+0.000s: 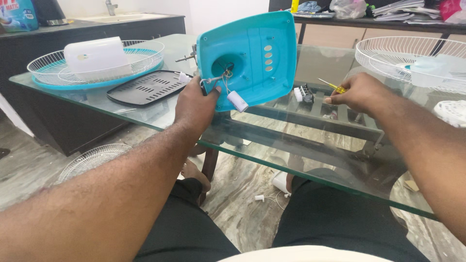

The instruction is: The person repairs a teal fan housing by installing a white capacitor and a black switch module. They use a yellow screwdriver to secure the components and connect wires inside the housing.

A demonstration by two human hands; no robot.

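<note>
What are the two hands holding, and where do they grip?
Left hand grips the turquoise fan housing at its lower left edge. Right hand pinches a yellow-handled screwdriver by its handle.

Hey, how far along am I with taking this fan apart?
Done, by the look of it: both wire guards and a black vented cover lie loose on the glass table. In hand: your left hand holds the turquoise housing upright, wires and a small white capacitor dangling; your right hand grips a yellow screwdriver. Left: those wired parts are still attached.
</note>
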